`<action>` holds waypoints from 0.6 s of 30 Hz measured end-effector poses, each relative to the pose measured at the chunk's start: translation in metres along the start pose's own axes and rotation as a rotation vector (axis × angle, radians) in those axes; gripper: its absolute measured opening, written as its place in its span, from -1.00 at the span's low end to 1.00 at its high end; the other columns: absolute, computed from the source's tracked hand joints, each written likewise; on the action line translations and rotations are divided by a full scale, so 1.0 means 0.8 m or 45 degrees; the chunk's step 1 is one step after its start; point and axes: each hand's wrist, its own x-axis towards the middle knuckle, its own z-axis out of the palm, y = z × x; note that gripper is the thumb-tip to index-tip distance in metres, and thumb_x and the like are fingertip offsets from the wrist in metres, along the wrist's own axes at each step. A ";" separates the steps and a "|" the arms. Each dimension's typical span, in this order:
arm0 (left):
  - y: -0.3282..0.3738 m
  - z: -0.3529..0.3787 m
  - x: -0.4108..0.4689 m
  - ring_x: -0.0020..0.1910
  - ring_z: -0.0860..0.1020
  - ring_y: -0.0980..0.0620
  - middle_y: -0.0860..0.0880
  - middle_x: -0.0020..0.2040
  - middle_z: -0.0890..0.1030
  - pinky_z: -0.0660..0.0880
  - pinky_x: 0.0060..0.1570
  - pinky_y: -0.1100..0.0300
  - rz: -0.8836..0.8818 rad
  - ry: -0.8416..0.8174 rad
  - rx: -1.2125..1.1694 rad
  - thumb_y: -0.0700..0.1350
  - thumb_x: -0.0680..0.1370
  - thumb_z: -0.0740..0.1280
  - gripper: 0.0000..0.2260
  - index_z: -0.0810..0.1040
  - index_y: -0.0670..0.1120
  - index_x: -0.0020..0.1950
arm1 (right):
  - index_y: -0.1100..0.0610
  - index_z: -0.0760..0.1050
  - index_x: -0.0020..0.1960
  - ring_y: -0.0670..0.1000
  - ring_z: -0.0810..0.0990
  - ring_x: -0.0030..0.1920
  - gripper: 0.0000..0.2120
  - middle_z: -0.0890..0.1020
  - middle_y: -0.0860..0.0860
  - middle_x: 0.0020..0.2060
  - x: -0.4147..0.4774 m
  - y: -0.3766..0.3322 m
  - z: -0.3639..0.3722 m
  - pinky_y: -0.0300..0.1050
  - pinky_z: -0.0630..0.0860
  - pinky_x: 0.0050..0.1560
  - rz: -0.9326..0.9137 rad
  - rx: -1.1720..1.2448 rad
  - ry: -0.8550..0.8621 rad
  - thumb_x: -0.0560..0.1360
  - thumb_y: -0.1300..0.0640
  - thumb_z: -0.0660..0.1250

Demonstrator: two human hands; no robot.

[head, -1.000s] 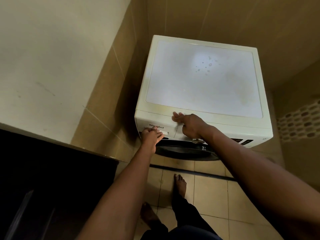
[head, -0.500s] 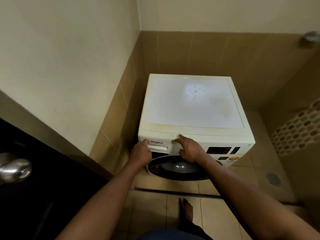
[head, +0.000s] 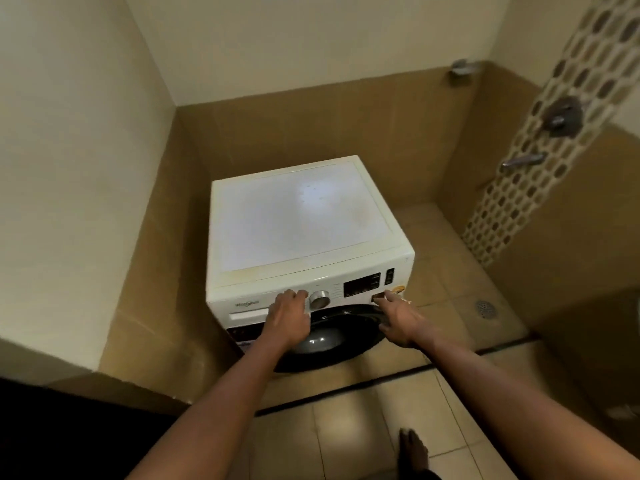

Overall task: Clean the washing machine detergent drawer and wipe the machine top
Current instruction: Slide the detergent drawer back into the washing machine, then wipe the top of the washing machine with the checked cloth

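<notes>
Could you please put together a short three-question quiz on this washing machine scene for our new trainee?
1. True or false: a cloth lies on the machine top.
2. Which hand rests at the right end of the detergent drawer? A) left hand B) right hand
3. What silver control sits between the two hands?

Key: 1. False, nothing lies on it. 2. A. 3. The dial.
</notes>
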 end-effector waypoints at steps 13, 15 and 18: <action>0.329 0.054 0.173 0.45 0.33 -0.19 -0.21 0.43 0.39 0.29 0.44 -0.05 0.287 0.042 0.132 -0.06 0.57 0.30 -0.50 0.36 -0.12 0.51 | 0.18 0.02 0.64 0.23 -0.03 0.64 -0.25 -0.08 0.27 0.63 0.005 0.315 -0.098 0.12 0.06 0.61 0.192 -0.004 0.002 0.60 0.01 0.31; 0.376 0.045 0.207 0.44 0.35 -0.19 -0.19 0.41 0.41 0.31 0.44 -0.06 0.279 0.063 0.107 -0.03 0.58 0.31 -0.51 0.37 -0.10 0.49 | 0.18 0.03 0.64 0.22 -0.02 0.64 -0.26 -0.07 0.26 0.63 0.011 0.357 -0.137 0.11 0.06 0.61 0.200 -0.019 0.040 0.60 0.02 0.31; 0.436 0.011 0.258 0.48 0.31 -0.16 -0.14 0.44 0.41 0.28 0.49 -0.10 0.294 0.106 0.111 0.03 0.59 0.32 -0.48 0.33 -0.05 0.53 | 0.19 0.05 0.62 0.23 -0.01 0.64 -0.27 -0.06 0.25 0.64 0.027 0.403 -0.208 0.12 0.08 0.61 0.204 -0.050 0.113 0.58 0.04 0.31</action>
